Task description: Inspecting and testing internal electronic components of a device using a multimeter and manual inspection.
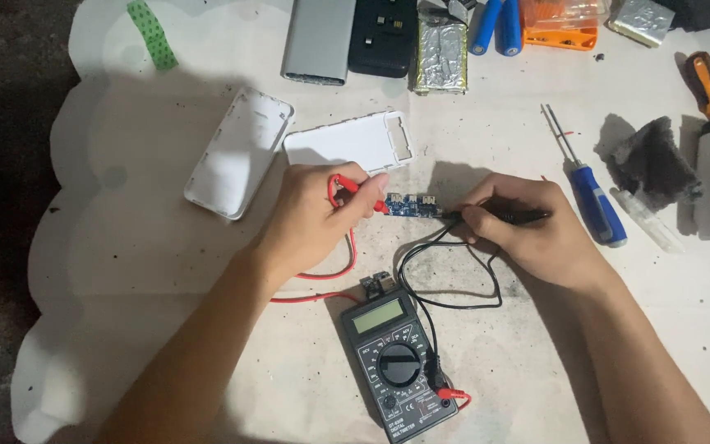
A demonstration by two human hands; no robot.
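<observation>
A small blue circuit board [413, 205] lies on the white sheet between my hands. My left hand [314, 218] grips the red probe [355, 189] and presses its tip to the board's left end. The black probe [507, 216] is pinched in my right hand [527, 230], its tip touching the board's right end. Red and black leads run down to a dark multimeter [396, 358] with a pale display and round dial, lying near my forearms. A second small board [377, 284] sits just above the meter.
Two white plastic case halves [238, 152] [351, 141] lie at upper left. A blue-handled screwdriver [593, 197], an orange-handled tool [707, 82], a grey sponge piece [655, 160], foil battery packs [440, 53], blue cells [496, 25], a silver case [318, 39] and green tape [152, 33] line the far side.
</observation>
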